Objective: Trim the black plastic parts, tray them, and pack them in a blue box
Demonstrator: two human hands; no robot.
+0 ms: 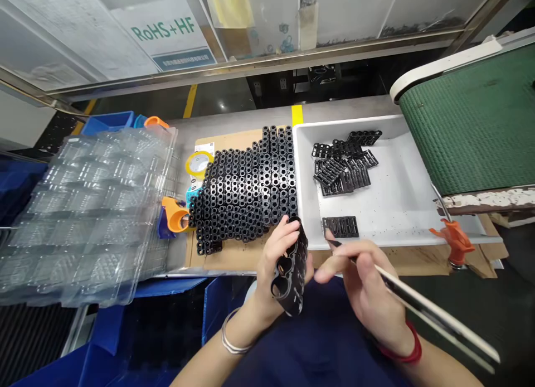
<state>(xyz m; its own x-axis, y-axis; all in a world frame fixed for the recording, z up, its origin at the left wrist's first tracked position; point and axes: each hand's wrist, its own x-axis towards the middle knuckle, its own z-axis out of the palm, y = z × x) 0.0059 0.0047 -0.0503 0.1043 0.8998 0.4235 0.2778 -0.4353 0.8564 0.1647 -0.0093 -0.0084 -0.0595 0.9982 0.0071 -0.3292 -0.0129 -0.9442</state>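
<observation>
Upright in my left hand (271,253) is a black plastic holder (295,275) with rows of round openings, gripped between thumb and fingers. My right hand (371,286) is closed around a long slim tool (438,317) with a dark pointed tip and a pale, dark-streaked shaft that slants to the lower right; its exact kind is unclear. The tool's tip points up and left, apart from the holder. Close beyond my right fingertips, one flat black slotted piece (341,227) lies in the white tray (393,208). Behind my left hand stand rows of stacked black holders (242,192).
More slotted pieces (345,161) are heaped in the tray. Clear plastic blister trays (83,214) are stacked left, near an orange tape dispenser (175,215) and a yellow tape roll (199,164). A green conveyor belt (472,119) and an orange clamp (455,242) stand right.
</observation>
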